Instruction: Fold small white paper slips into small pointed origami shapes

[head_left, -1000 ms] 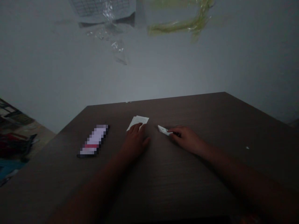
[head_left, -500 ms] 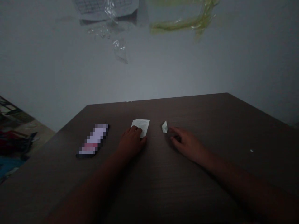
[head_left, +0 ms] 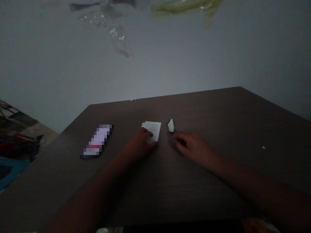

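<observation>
My left hand (head_left: 141,142) rests on a small stack of white printed paper sheets (head_left: 155,129), with its fingers bent over the left side and the thumb along the near edge. To the right stands a small folded white paper piece (head_left: 170,125), with a pointed top. My right hand (head_left: 190,144) lies just in front of that folded piece, on its near right side, and does not appear to hold it. Its thumb and forefinger are curved towards each other with a narrow gap between them.
A phone (head_left: 98,142) with a blurred screen lies on the brown table (head_left: 206,110) at the left. A tiny white scrap (head_left: 263,147) is at the right. Behind the table rises a grey wall (head_left: 170,58) with tape remnants. A blue object (head_left: 14,170) is at the lower left.
My left hand and the paper sheets have shifted right, closer to the folded piece. My right thumb and forefinger have drawn nearer each other. The view has tilted down slightly.
</observation>
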`<state>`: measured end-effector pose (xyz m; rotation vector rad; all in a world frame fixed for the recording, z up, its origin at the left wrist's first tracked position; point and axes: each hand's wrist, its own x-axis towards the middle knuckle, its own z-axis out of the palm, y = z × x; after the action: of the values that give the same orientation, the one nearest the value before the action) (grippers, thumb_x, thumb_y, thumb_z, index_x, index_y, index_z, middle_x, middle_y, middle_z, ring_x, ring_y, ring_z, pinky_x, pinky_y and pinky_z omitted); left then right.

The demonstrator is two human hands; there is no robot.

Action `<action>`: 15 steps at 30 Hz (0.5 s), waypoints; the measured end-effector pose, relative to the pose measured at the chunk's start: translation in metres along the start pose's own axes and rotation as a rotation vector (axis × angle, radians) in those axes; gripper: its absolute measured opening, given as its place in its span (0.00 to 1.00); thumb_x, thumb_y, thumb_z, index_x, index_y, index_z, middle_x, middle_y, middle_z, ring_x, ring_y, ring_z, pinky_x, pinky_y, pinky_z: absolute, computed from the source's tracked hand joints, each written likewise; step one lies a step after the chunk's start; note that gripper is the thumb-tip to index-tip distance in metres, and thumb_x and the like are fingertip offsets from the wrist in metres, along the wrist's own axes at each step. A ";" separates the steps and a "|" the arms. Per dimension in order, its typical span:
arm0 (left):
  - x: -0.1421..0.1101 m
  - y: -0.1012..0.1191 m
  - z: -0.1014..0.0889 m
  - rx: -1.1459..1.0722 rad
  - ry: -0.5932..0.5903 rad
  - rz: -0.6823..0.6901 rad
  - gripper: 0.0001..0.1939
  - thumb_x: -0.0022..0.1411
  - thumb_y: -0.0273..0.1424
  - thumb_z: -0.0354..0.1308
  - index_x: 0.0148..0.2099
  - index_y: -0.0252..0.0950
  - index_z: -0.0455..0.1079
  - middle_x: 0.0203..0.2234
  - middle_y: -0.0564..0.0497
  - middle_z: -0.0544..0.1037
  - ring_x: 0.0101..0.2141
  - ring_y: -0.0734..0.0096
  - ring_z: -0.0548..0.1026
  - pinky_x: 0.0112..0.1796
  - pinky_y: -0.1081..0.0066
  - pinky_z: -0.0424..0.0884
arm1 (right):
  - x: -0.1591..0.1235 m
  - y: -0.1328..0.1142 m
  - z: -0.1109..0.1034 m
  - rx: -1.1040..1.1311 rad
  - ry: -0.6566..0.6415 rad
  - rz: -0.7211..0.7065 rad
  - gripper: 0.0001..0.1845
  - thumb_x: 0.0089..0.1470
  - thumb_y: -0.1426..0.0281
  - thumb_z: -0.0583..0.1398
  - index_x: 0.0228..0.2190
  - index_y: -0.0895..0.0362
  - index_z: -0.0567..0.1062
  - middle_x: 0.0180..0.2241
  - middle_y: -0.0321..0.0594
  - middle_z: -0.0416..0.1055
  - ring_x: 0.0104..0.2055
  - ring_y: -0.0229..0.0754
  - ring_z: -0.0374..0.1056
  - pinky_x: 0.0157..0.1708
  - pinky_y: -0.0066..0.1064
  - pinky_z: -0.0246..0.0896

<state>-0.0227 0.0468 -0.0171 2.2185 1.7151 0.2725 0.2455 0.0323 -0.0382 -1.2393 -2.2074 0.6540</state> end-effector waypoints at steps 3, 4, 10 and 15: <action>0.002 0.000 0.000 -0.027 -0.014 -0.022 0.20 0.68 0.43 0.70 0.56 0.37 0.83 0.60 0.38 0.81 0.56 0.44 0.83 0.62 0.53 0.78 | 0.002 -0.002 0.000 -0.021 -0.045 0.013 0.09 0.69 0.73 0.62 0.44 0.55 0.84 0.44 0.47 0.86 0.45 0.51 0.81 0.48 0.40 0.71; 0.003 -0.001 -0.001 -0.035 -0.010 -0.035 0.19 0.67 0.43 0.71 0.54 0.37 0.83 0.60 0.38 0.82 0.55 0.45 0.83 0.61 0.53 0.79 | 0.002 -0.002 0.001 -0.030 -0.065 0.022 0.09 0.69 0.73 0.62 0.43 0.55 0.84 0.43 0.47 0.86 0.44 0.50 0.81 0.46 0.40 0.71; 0.000 0.005 -0.001 -0.007 0.001 -0.024 0.13 0.70 0.39 0.66 0.51 0.38 0.84 0.57 0.39 0.84 0.56 0.45 0.83 0.61 0.51 0.79 | 0.004 -0.001 0.002 -0.038 -0.068 0.019 0.09 0.69 0.74 0.62 0.40 0.54 0.84 0.42 0.45 0.85 0.45 0.50 0.81 0.47 0.39 0.69; -0.012 0.017 0.004 0.092 0.001 0.061 0.14 0.73 0.38 0.66 0.53 0.37 0.84 0.61 0.37 0.83 0.61 0.41 0.80 0.63 0.46 0.77 | 0.002 -0.003 -0.001 -0.056 -0.079 0.001 0.09 0.69 0.72 0.63 0.39 0.54 0.84 0.42 0.46 0.84 0.45 0.50 0.80 0.46 0.39 0.69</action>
<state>-0.0090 0.0308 -0.0139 2.3390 1.6950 0.2124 0.2437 0.0329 -0.0354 -1.2618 -2.3046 0.6565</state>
